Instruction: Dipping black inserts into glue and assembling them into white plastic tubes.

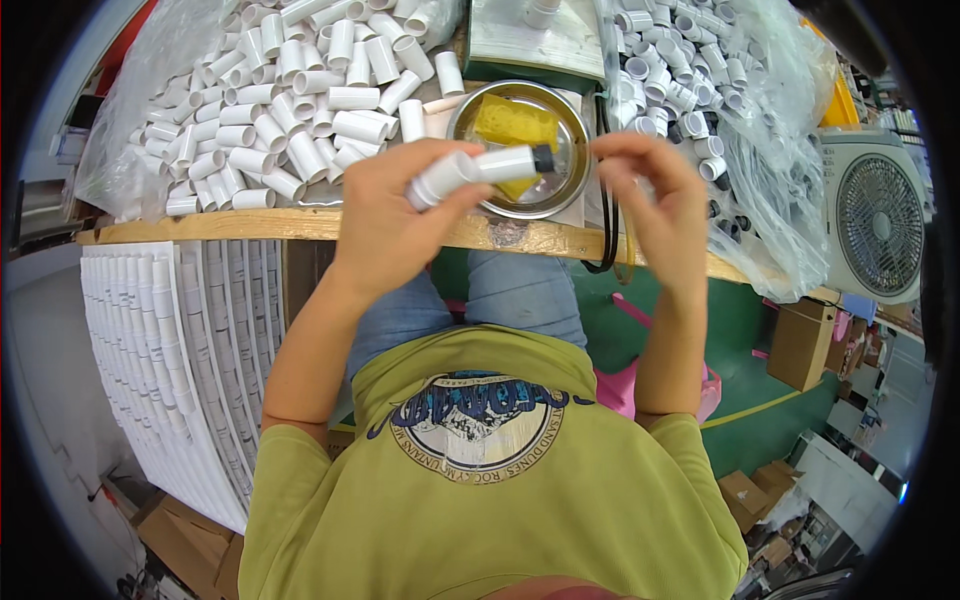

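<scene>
My left hand (pixel 395 205) is closed around a wide white plastic sleeve (pixel 442 181). From beside it a narrower white tube (pixel 505 163) with a black end (pixel 543 158) points right, over a round metal bowl (pixel 580 190). Whether tube and sleeve are joined I cannot tell. Inside the bowl lies a yellow sponge (pixel 515 122), partly covered by the tube. To the right of the bowl my right hand (pixel 655 185) is raised with its fingers bent and apart, slightly blurred, and no part shows in its grip.
White sleeves (pixel 290 110) are heaped at the left on the wooden-edged bench (pixel 330 224). Smaller white tubes (pixel 685 65), some black-ended, fill a clear plastic bag (pixel 770 215) at the right. Behind the bowl stands a green-and-white box-shaped fixture (pixel 535 45). Dark cables (pixel 607 220) hang over the edge; a fan (pixel 880 220) stands far right.
</scene>
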Demonstrator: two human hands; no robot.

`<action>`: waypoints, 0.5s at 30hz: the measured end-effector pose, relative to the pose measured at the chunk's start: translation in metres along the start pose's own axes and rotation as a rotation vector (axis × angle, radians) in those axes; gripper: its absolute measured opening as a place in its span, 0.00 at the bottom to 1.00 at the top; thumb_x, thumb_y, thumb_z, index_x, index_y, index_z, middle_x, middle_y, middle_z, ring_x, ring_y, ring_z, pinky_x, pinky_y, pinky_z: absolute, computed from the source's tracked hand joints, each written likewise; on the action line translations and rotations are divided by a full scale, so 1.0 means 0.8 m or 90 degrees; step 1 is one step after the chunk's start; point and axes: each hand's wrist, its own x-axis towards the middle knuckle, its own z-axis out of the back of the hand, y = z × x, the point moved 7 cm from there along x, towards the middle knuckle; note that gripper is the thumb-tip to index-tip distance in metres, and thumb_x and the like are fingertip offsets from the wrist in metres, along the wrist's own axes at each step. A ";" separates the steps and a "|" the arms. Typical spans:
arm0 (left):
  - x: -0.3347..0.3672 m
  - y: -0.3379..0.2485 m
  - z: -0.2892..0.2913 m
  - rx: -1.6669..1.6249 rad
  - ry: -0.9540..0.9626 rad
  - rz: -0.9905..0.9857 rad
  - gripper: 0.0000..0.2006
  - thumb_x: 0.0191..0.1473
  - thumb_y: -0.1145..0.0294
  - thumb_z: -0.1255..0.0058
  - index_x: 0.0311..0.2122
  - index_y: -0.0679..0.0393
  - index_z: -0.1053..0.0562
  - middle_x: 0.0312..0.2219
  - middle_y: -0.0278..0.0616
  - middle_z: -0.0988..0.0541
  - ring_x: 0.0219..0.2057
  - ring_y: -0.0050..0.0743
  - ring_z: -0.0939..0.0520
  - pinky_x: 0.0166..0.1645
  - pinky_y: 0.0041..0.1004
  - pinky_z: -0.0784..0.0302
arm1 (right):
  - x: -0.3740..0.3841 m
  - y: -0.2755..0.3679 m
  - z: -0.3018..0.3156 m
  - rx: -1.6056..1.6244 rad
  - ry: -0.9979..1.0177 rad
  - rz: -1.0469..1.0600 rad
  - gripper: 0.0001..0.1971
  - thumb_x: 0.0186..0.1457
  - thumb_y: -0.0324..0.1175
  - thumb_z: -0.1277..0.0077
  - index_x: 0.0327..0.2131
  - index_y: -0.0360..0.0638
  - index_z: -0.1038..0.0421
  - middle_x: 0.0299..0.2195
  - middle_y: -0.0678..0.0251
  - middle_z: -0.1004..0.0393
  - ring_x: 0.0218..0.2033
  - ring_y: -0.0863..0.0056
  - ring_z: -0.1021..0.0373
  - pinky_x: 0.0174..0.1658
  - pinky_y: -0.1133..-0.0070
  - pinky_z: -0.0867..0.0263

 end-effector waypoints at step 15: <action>0.019 0.006 -0.031 -0.169 0.039 0.129 0.13 0.46 0.76 0.41 0.40 0.61 0.23 0.26 0.34 0.21 0.25 0.16 0.25 0.30 0.19 0.30 | -0.004 0.026 0.014 -0.337 0.026 0.116 0.19 0.43 0.24 0.42 0.43 0.41 0.28 0.34 0.62 0.29 0.33 0.63 0.32 0.38 0.73 0.35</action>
